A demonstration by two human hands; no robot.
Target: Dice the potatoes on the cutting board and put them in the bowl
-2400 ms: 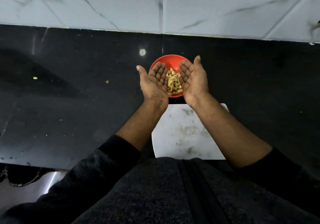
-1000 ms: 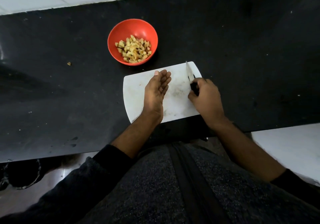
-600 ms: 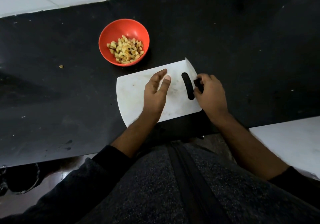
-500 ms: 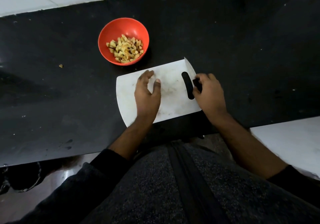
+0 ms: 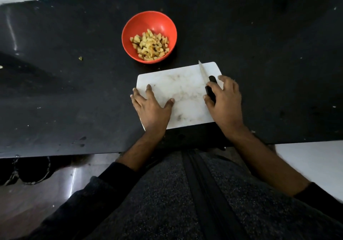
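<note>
Head view shows the task near its end, judging by the layout: the diced potatoes (image 5: 150, 45) lie heaped in the red bowl (image 5: 161, 21), which stands on the black table (image 5: 74, 91) just beyond the far left corner of the white cutting board (image 5: 183, 91), near but apart from it. That closeness makes sense for short transfers from board to bowl. The board carries only faint brownish stains; no potato is left on it that I can see

The left hand (image 5: 151, 108) lies flat with its fingers spread, over the near left corner of the board, probably to steady it; it holds nothing. The right hand (image 5: 225, 100) rests on the black handle of the knife (image 5: 207, 84) at the board's right side, its fingers loosely bent over the handle; whether it truly grips or merely rests there I cannot tell. The blade lies flat on the board, its tip pointing away toward the far edge, a safe way to park it

By count: one bowl, one board, one knife, two hands, one small scrap (image 5: 80, 58) on the table well left of the bowl. The potato cubes are too many and too piled to count
</note>
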